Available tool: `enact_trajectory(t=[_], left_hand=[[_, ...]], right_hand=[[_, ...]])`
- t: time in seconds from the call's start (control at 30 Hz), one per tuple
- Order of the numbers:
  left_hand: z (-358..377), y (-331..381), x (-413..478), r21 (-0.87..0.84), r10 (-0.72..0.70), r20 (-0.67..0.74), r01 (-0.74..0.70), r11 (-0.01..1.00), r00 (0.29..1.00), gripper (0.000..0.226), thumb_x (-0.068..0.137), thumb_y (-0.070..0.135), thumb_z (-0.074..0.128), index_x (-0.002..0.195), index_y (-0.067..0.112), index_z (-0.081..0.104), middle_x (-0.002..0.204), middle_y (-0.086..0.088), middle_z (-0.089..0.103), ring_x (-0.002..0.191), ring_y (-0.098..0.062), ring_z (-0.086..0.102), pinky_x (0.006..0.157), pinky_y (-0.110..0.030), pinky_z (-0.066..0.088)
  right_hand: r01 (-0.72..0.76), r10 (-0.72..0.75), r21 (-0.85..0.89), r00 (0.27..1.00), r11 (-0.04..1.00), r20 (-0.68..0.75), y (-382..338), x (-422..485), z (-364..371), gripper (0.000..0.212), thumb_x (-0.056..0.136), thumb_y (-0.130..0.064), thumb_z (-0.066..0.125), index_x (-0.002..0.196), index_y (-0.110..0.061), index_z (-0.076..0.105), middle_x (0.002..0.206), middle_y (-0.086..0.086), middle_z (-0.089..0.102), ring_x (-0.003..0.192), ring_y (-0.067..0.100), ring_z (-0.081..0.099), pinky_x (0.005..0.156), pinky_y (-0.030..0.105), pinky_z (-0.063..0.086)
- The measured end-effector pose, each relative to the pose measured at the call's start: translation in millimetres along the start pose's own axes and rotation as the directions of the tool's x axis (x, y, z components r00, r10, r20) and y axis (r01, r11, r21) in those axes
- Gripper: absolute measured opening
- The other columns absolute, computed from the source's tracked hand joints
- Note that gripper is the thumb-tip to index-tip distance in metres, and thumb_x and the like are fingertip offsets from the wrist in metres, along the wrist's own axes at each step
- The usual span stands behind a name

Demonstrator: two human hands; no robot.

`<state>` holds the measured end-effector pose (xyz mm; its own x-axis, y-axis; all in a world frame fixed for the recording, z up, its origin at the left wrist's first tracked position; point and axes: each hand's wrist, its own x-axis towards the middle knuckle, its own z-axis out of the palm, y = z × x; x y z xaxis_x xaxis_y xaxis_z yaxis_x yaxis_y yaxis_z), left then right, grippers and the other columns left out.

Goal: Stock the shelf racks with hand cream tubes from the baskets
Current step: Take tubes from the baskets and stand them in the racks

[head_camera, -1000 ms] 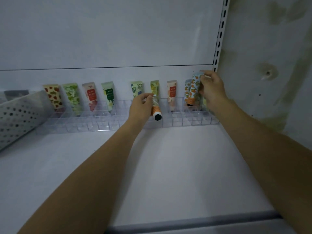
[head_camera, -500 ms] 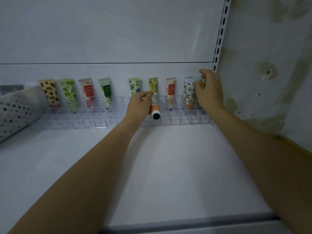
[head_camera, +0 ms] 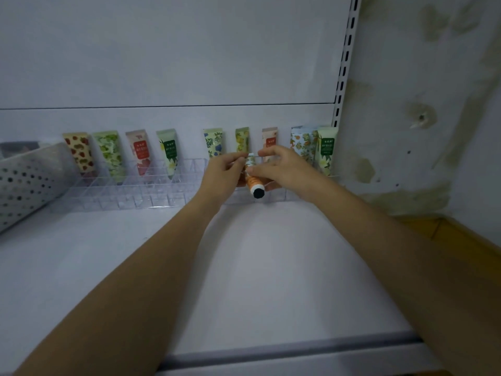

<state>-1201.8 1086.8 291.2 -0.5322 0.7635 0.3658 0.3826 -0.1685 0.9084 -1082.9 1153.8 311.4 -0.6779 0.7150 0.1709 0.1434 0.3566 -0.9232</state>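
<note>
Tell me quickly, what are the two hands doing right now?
Left hand: holding the orange tube.
Right hand: also gripping that orange tube.

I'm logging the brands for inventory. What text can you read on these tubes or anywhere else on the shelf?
Nothing reads clearly.
Left red-panel tube: characters, too blurred.
Left green-panel tube: too blurred.
Right red-panel tube: too blurred.
Far-right green-panel tube: lines too small.
Held tube: no legible print.
</note>
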Motion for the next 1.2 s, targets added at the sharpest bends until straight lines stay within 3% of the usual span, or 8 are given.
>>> enact_trajectory(t=[0.1,0.17,0.23,0.33,0.5,0.63,1.1,1.2], left_hand=[[2,1,-3,0.019,0.035,0.025,-0.036,0.999,0.999,0.032,0.097,0.011,0.043,0.128,0.01,0.051,0.101,-0.015,0.064,0.072,-0.017,0.063,0.071,-0.024,0.056],[3,1,-3,0.009,0.038,0.02,-0.038,0.999,0.999,0.035,0.098,0.012,0.042,0.132,0.014,0.046,0.093,-0.009,0.063,0.068,-0.013,0.06,0.064,-0.02,0.053],[3,-2,-2,0.141,0.089,0.007,-0.089,0.986,0.996,0.035,0.098,0.014,0.041,0.133,0.015,0.047,0.095,-0.008,0.063,0.076,-0.016,0.06,0.071,-0.025,0.051],[3,-8,-6,0.487,0.225,0.081,-0.235,0.841,0.971,0.033,0.097,0.016,0.042,0.127,0.013,0.054,0.115,-0.009,0.062,0.104,-0.019,0.056,0.083,-0.019,0.039],[5,-17,-7,0.661,0.23,0.277,-0.358,0.66,0.933,0.032,0.095,0.021,0.045,0.122,0.011,0.059,0.125,-0.011,0.055,0.122,-0.027,0.044,0.1,-0.034,0.036],[5,-18,-5,0.667,0.221,0.288,-0.361,0.652,0.932,0.031,0.095,0.022,0.046,0.121,0.012,0.06,0.124,-0.01,0.055,0.12,-0.026,0.045,0.1,-0.036,0.037],[6,-16,-8,0.666,0.201,0.285,-0.344,0.661,0.937,0.031,0.095,0.019,0.046,0.121,0.011,0.059,0.126,-0.01,0.052,0.12,-0.026,0.045,0.1,-0.033,0.034],[6,-15,-9,0.667,0.195,0.286,-0.341,0.663,0.938,0.032,0.095,0.019,0.045,0.122,0.011,0.059,0.127,-0.01,0.052,0.121,-0.026,0.044,0.1,-0.033,0.034]], right_hand=[[-0.025,0.024,-0.047,1.0,0.999,-0.008,2,1,-1,0.057,0.079,-0.017,0.071,0.129,-0.017,0.044,0.12,0.013,0.055,0.099,0.026,0.062,0.086,0.04,0.054],[-0.012,0.011,-0.067,1.0,0.998,-0.025,0,1,-5,0.054,0.082,-0.014,0.067,0.13,-0.018,0.043,0.123,0.01,0.054,0.096,0.022,0.06,0.078,0.032,0.055],[0.022,-0.026,-0.04,0.996,0.999,-0.087,-3,1,-13,0.052,0.085,-0.011,0.063,0.132,-0.017,0.042,0.12,0.009,0.054,0.083,0.015,0.06,0.064,0.024,0.052],[0.135,-0.13,-0.005,0.937,0.991,-0.325,-2,2,-32,0.061,0.085,-0.007,0.062,0.137,-0.023,0.035,0.112,0.006,0.055,0.076,0.009,0.059,0.057,0.018,0.052],[0.222,-0.339,-0.265,0.741,0.938,-0.58,19,6,-62,0.08,0.082,-0.007,0.06,0.147,-0.026,0.017,0.132,0.009,0.045,0.105,0.023,0.056,0.088,0.036,0.051],[0.193,-0.378,-0.37,0.757,0.909,-0.533,31,10,-68,0.076,0.089,-0.006,0.054,0.149,-0.024,0.011,0.135,0.013,0.039,0.109,0.024,0.053,0.083,0.023,0.042],[0.147,-0.416,-0.567,0.825,0.81,-0.382,39,12,-64,0.067,0.092,-0.005,0.049,0.148,-0.02,0.015,0.136,0.017,0.039,0.119,0.028,0.046,0.092,0.032,0.039],[0.088,-0.434,-0.689,0.832,0.719,-0.347,42,14,-65,0.064,0.091,-0.003,0.048,0.147,-0.018,0.02,0.131,0.018,0.045,0.121,0.032,0.039,0.096,0.039,0.035]])
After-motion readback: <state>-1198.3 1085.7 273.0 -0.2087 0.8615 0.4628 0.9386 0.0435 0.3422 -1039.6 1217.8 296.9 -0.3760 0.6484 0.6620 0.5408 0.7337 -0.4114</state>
